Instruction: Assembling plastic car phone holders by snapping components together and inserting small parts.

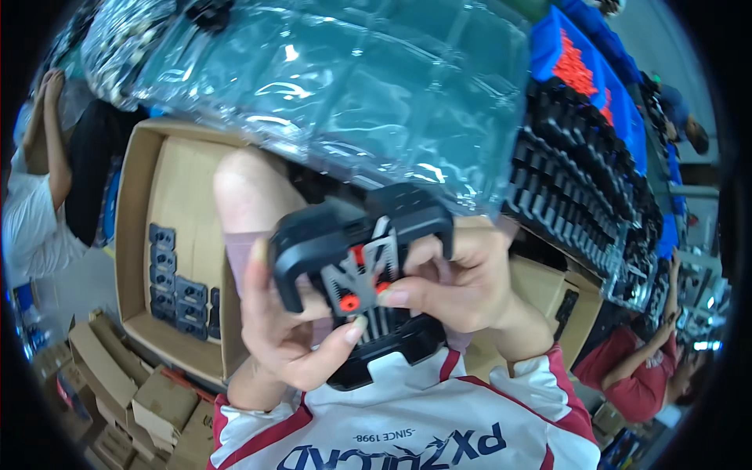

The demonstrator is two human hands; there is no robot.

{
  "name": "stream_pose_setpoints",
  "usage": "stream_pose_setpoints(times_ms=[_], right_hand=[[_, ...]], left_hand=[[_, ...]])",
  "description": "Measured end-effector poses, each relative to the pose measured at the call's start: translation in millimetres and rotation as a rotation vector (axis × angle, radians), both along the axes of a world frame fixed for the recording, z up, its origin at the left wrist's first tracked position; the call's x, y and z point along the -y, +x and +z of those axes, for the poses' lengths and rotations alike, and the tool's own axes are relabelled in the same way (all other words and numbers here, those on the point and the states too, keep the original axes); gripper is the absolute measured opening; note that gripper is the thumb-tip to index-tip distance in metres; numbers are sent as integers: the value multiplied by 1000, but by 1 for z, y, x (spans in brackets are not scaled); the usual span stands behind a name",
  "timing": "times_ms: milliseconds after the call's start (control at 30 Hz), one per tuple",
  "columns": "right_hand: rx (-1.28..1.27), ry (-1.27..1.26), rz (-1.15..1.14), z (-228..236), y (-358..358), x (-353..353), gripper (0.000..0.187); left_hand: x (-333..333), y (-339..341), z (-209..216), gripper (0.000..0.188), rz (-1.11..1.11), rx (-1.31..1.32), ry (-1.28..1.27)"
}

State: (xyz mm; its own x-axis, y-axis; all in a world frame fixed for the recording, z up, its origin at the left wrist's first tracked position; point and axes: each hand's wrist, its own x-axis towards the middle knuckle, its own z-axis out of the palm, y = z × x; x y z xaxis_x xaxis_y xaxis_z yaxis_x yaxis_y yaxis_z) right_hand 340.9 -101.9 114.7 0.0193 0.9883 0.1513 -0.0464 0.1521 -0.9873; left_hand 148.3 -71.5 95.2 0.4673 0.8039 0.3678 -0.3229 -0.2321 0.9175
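In front of my chest I hold a black plastic clamp-like holder in both hands. It has two hooked jaws at the far end, grey metal arms and dark springs in the middle, and a black base near my shirt. My left hand grips its left side, thumb beside a round red piece. My right hand closes around the right side, with its thumb pressed by a second red piece, partly covered. The fingers behind the holder are hidden.
Ahead lies a teal surface under clear plastic. Black parts stand in rows at right, beside a blue bin of red pieces. An open cardboard box with black parts is at left. Other people sit at both sides.
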Motion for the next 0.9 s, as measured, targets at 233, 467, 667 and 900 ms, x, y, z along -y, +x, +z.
stream_pose_setpoints(times_ms=[233,467,667,900], right_hand=[[-181,-205,-77,11,5,15,22],[343,-252,-408,88,137,20,20],[627,-121,-1342,56,417,34,22],[1332,-711,-1165,2,492,40,19]], left_hand=[[0,10,-8,94,-23,-34,176],[11,4,-5,98,21,25,-72],[16,-6,8,102,52,127,-440],[22,-8,0,105,59,145,-331]])
